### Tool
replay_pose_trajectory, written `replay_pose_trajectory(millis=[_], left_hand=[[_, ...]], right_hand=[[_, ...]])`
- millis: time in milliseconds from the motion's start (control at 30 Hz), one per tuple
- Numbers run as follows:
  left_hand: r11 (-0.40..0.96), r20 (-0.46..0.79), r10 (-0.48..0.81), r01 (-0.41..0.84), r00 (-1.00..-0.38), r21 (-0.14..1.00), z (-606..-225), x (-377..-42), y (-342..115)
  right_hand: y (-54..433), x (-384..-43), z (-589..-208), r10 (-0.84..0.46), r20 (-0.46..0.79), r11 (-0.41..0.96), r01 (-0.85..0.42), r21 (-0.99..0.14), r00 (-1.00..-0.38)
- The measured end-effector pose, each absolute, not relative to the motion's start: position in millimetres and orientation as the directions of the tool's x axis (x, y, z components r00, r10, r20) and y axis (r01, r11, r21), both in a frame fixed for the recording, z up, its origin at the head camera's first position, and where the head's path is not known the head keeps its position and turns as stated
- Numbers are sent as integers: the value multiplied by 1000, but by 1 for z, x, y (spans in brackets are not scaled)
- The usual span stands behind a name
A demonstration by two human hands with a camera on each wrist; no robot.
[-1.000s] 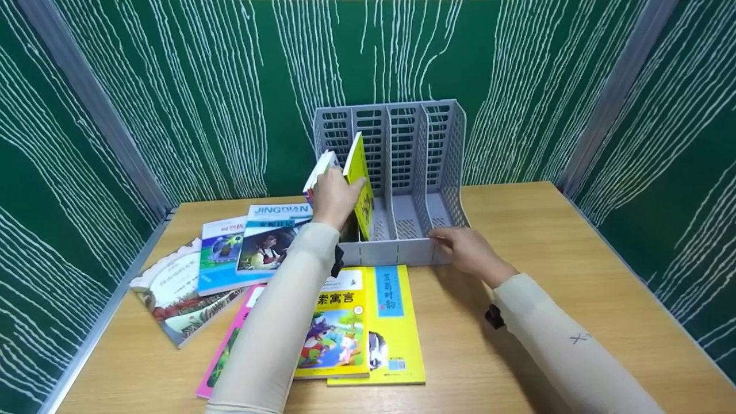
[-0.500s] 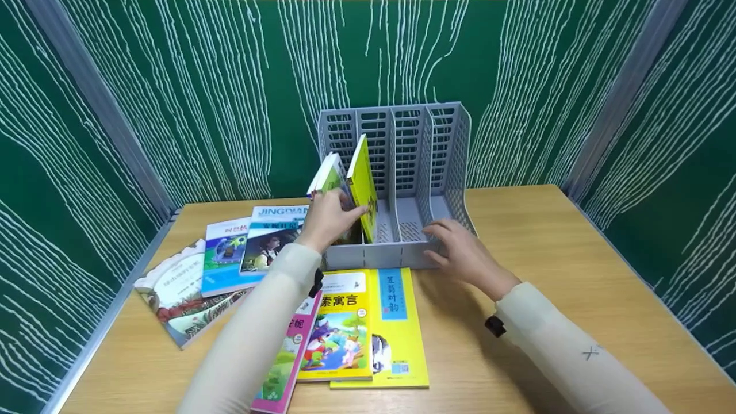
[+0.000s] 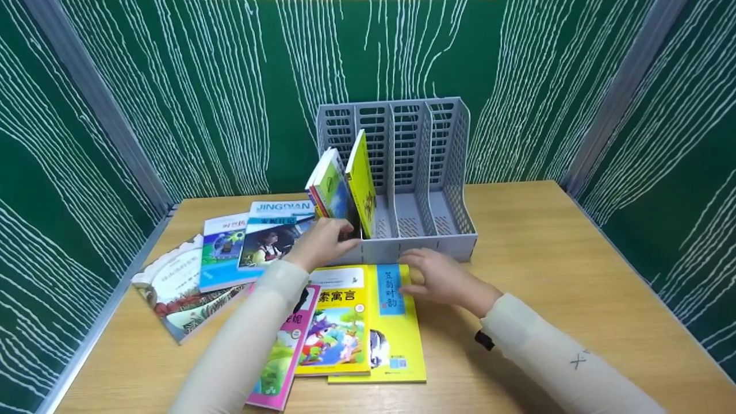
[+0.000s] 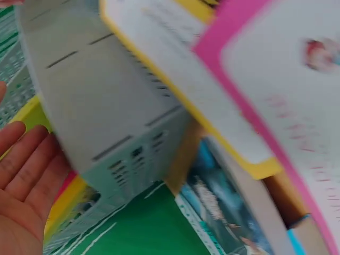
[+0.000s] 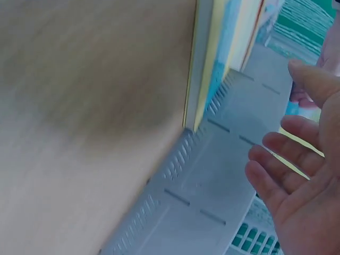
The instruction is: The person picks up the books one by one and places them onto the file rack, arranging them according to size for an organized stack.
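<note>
A grey file rack [image 3: 440, 250] with upright dividers stands at the back of the table. In its left part, several thin books [image 3: 333, 184] with white and green covers lean beside an upright yellow book [image 3: 361, 184]. My left hand [image 3: 322, 242] hovers at the rack's front left corner, its fingers loosely bent and holding nothing. My right hand [image 3: 445, 279] is in front of the rack, close over a yellow book with a blue label [image 3: 397, 345]. In the right wrist view its fingers [image 5: 284, 164] are spread and bare.
A yellow picture-cover book [image 3: 339, 339] overlaps the blue-label one, and a pink book [image 3: 282, 368] lies under my left forearm in view. Further left, a fan of books includes a dark-cover one [image 3: 270, 244], a blue one [image 3: 221, 273] and a floral one [image 3: 178, 287].
My left hand has come away from the books in the rack, down and toward me. My right hand has left the rack's front edge and moved left toward the blue-label book.
</note>
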State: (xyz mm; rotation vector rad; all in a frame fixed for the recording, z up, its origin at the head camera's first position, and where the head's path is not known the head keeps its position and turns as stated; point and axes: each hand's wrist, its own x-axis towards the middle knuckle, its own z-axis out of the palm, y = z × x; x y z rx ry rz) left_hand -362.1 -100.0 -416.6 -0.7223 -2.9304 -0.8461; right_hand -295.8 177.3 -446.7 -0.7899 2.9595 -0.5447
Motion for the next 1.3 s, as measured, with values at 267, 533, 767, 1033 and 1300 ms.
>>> replay_pose_trajectory(millis=[267, 533, 767, 1033, 1300], left_hand=[[768, 149, 501, 517, -853, 379, -429, -358, -102], [797, 182, 489, 522, -853, 306, -432, -363, -99], [790, 174, 499, 529, -849, 311, -431, -365, -98], [788, 179, 501, 532, -847, 310, -433, -366, -98], [789, 182, 500, 533, -846, 305, -434, -366, -98]], right_hand=[[162, -295, -462, -533, -100, 811, -474, -342, -840], [151, -301, -474, -546, -196, 817, -467, -338, -814], [146, -302, -478, -500, -272, 847, -397, -354, -822], [145, -300, -481, -477, -297, 865, -381, -326, -827], [151, -294, -479, -450, -303, 881, -363, -304, -840]])
